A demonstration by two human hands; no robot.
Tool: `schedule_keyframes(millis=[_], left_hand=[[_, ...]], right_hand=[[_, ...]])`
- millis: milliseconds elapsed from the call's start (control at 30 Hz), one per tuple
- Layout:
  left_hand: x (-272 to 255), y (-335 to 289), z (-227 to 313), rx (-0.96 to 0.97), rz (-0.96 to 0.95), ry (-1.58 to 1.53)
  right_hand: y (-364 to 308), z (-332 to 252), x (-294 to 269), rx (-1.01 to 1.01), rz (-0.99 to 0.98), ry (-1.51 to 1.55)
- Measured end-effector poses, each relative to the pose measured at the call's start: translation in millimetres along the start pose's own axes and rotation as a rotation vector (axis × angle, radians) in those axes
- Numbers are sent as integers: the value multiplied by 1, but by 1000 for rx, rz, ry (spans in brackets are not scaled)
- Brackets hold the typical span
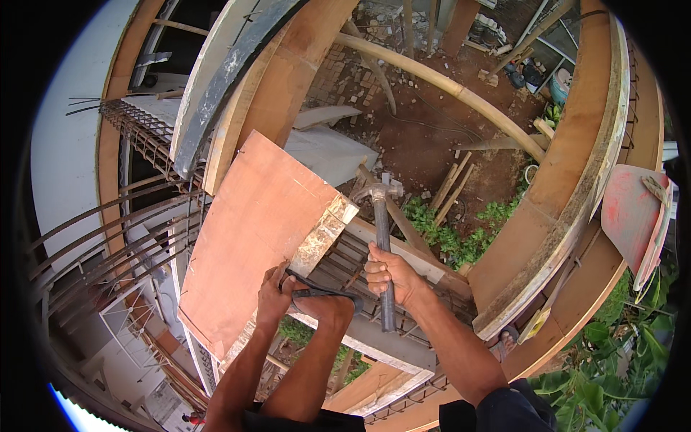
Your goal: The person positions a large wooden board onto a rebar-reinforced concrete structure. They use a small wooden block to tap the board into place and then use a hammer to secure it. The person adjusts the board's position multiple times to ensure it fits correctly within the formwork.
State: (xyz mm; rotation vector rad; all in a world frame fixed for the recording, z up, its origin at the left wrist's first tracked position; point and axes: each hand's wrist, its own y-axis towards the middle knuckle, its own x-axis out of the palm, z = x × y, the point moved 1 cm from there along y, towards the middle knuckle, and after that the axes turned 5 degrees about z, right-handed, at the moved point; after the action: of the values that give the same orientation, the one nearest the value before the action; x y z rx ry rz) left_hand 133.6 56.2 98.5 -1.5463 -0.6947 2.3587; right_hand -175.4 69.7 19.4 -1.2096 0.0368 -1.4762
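Observation:
My right hand point(389, 277) is wrapped around the dark handle of a claw hammer point(381, 223), its head raised upward. To the left lies a reddish plywood panel point(248, 230) with a rough wooden batten point(322, 239) along its right edge. At that edge my left hand point(273, 295) is closed in a pinch by the batten; whatever the fingertips hold is too small to make out. Several nails stick up near the panel's borders. The hammer head hangs apart from the panel, over the drop beyond it. My foot in a dark sandal point(324, 306) rests beside the left hand.
Steel rebar point(122, 223) curves along the left. Curved plywood formwork point(554, 209) rises on the right, with a reddish scoop-like sheet point(633, 216) on it. A bamboo pole point(446, 83) spans the gap. Far below lies a dirt floor point(417, 137) with rubble and plants.

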Motion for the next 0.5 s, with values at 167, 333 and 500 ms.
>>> schedule_keyframes(millis=[167, 333, 500], left_hand=[[2, 1, -1, 44, 6, 7], [0, 1, -8, 40, -12, 18], [0, 1, -10, 54, 22, -21]], right_hand=[[-5, 25, 14, -266, 169, 36], [-179, -99, 141, -1479, 473, -645], [-140, -93, 185, -1891, 1035, -74]])
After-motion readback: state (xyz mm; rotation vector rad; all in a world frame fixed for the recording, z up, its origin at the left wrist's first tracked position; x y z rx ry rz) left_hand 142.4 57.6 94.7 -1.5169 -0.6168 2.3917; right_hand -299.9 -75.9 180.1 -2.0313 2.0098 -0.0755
